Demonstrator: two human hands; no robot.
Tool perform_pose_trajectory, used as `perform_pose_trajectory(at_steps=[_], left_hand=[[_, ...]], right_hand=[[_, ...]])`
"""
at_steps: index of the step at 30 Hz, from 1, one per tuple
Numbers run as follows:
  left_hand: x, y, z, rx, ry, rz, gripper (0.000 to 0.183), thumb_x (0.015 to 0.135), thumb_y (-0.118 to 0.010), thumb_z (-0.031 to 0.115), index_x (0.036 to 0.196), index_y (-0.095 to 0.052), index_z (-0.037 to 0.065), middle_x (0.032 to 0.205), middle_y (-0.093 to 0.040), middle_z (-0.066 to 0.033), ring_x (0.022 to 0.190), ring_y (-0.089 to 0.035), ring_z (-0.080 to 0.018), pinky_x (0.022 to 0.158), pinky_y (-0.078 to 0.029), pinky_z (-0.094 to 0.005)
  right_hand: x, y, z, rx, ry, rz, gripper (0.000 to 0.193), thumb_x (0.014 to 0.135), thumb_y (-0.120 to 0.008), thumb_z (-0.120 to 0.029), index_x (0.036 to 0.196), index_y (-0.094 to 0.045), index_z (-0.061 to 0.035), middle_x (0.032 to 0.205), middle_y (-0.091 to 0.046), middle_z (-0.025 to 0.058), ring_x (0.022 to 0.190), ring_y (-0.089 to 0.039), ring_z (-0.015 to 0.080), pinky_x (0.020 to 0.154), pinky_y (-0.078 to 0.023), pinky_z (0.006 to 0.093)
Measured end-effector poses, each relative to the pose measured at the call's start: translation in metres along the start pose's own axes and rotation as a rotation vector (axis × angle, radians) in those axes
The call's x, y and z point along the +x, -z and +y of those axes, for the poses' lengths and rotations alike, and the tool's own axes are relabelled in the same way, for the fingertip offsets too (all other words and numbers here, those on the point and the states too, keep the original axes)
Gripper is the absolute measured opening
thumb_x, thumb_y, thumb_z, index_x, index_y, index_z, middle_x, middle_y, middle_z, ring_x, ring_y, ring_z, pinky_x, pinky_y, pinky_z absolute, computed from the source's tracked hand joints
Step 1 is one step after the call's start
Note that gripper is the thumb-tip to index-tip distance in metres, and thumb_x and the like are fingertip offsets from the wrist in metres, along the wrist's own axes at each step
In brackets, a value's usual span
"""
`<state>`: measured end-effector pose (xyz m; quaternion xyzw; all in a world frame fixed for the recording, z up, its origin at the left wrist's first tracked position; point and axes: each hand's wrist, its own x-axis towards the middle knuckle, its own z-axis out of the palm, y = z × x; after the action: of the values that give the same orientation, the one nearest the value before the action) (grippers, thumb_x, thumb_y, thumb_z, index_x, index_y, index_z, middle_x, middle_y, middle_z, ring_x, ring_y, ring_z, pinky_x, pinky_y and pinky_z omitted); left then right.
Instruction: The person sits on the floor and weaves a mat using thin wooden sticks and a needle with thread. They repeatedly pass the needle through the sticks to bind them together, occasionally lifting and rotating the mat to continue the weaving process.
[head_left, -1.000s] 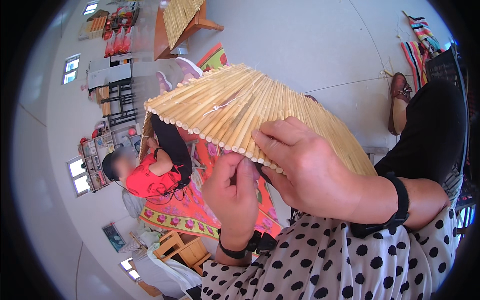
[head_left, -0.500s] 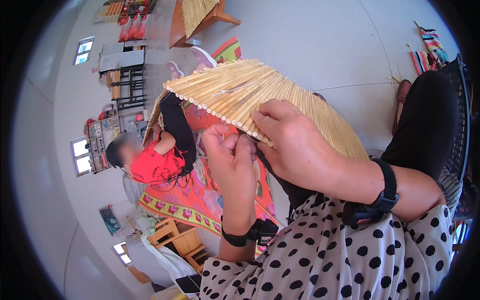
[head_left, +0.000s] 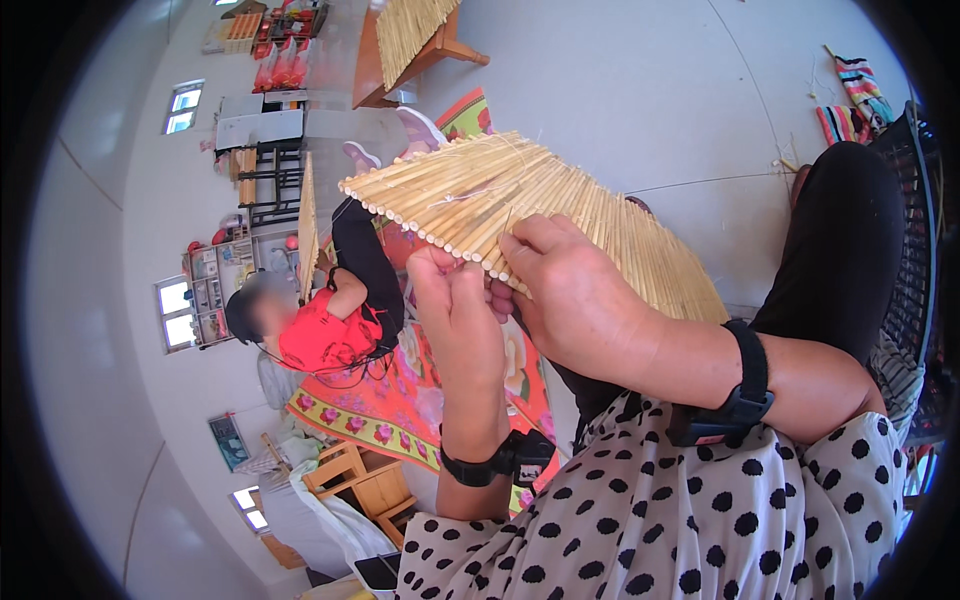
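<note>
A stiff mat of pale straw-coloured stalks [head_left: 600, 225] lies tilted before me, its row of cut ends facing left and toward me. White thread strands cross its top. My right hand [head_left: 570, 280] grips the mat's near corner, with thumb and forefinger pinched on the upper face. A thin, dark, needle-like sliver [head_left: 509, 216] stands up just beyond those fingertips. My left hand [head_left: 460, 315] is at the cut ends, fingers curled and closed under the edge. Its fingertips are partly hidden by the mat, so what they pinch does not show.
Across from me a person in a red top [head_left: 325, 335] sits holding another stalk mat [head_left: 308, 225]. A red floral cloth [head_left: 420, 400] spreads below. At the top, a wooden table [head_left: 440, 50] bears a further mat. Striped cloth pieces [head_left: 850, 110] lie on the floor at right.
My left hand has moved up against the mat's edge, its fingertips now tucked beneath it. The needle-like sliver now shows above my right fingertips. The other person's mat stands more upright.
</note>
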<state>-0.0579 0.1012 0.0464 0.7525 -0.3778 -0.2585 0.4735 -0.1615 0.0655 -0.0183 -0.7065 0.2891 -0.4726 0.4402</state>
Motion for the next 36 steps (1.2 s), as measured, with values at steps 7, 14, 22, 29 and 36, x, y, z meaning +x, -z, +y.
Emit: perform_pose_trajectory(at_steps=[7, 14, 22, 29, 36], left_hand=[[-0.006, -0.011, 0.003, 0.075, -0.087, 0.084, 0.014, 0.094, -0.047, 0.006, 0.104, -0.038, 0.005, 0.090, -0.056, -0.0094, 0.064, -0.053, -0.0098, 0.054, -0.045, -0.0238], [-0.004, -0.026, -0.001, 0.280, -0.262, 0.218, 0.021, 0.090, -0.059, 0.010, 0.100, -0.044, -0.001, 0.096, -0.048, -0.0082, 0.081, -0.048, -0.0141, 0.073, -0.042, -0.0259], [-0.003, -0.023, -0.001, 0.188, -0.166, 0.199, 0.023, 0.092, -0.055, 0.002, 0.103, -0.035, 0.001, 0.085, -0.058, -0.0102, 0.067, -0.055, -0.0077, 0.054, -0.042, -0.0232], [-0.003, -0.018, 0.000, 0.135, -0.095, 0.113, 0.026, 0.091, -0.056, 0.002, 0.105, -0.034, 0.003, 0.082, -0.057, -0.0086, 0.066, -0.053, -0.0069, 0.053, -0.040, -0.0221], [0.001, -0.015, -0.016, 0.052, -0.247, 0.101, 0.027, 0.090, -0.054, 0.000, 0.107, -0.033, 0.002, 0.087, -0.053, -0.0092, 0.070, -0.053, -0.0075, 0.053, -0.040, -0.0225]], right_hand=[[-0.003, 0.000, -0.001, 0.019, 0.010, 0.016, 0.028, 0.070, -0.065, -0.003, 0.094, -0.062, 0.0096, 0.095, -0.058, 0.0200, 0.095, -0.053, 0.0338, 0.086, -0.047, 0.0373], [-0.005, 0.002, -0.001, 0.016, 0.042, 0.009, 0.029, 0.067, -0.064, -0.003, 0.094, -0.063, 0.0091, 0.092, -0.060, 0.0171, 0.095, -0.053, 0.0316, 0.087, -0.045, 0.0372], [-0.004, 0.001, -0.004, -0.005, 0.061, 0.023, 0.028, 0.068, -0.063, -0.002, 0.094, -0.064, 0.0081, 0.092, -0.061, 0.0164, 0.093, -0.053, 0.0312, 0.086, -0.044, 0.0365], [-0.003, -0.001, -0.003, -0.012, 0.025, 0.016, 0.025, 0.068, -0.061, -0.002, 0.092, -0.063, 0.0068, 0.092, -0.061, 0.0151, 0.095, -0.054, 0.0299, 0.087, -0.044, 0.0365], [-0.004, 0.000, -0.003, -0.011, 0.034, 0.023, 0.036, 0.069, -0.066, 0.001, 0.105, -0.063, 0.0062, 0.100, -0.060, 0.0178, 0.095, -0.056, 0.0360, 0.084, -0.048, 0.0402]])
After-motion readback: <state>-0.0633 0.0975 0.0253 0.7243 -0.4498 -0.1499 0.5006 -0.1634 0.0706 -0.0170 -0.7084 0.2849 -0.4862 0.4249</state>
